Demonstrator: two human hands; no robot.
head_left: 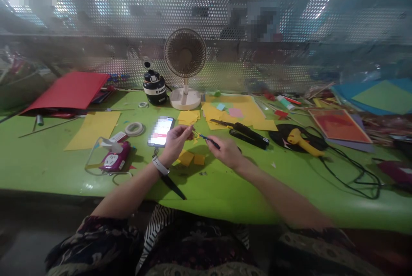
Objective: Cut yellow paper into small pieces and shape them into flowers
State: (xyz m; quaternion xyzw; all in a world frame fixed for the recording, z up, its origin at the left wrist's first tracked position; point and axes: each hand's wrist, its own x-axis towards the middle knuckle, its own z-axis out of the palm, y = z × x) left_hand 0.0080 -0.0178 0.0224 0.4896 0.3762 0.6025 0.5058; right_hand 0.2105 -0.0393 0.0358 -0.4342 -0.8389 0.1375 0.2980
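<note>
Over the middle of the green table, my left hand [178, 138] has its fingertips pinched together on a thin yellow paper strip [196, 139], small and partly hidden. Facing it, my right hand [227, 151] is closed round a slim dark-handled tool [204, 137], its thin tip pointing at my left fingertips. The exact kind of tool is too small to make out. Small yellow-orange paper squares [199, 159] lie below the hands, and more yellow paper pieces [188, 116] lie just beyond them. A phone [165, 128] with a lit screen is left of my left hand.
A fan [185, 100] and a black bottle [155, 89] stand at the back. Black-handled scissors [247, 132] lie right of centre. A yellow glue gun [301, 141] with a trailing cord is further right. A purple device [114, 158] and tape roll [134, 129] sit left.
</note>
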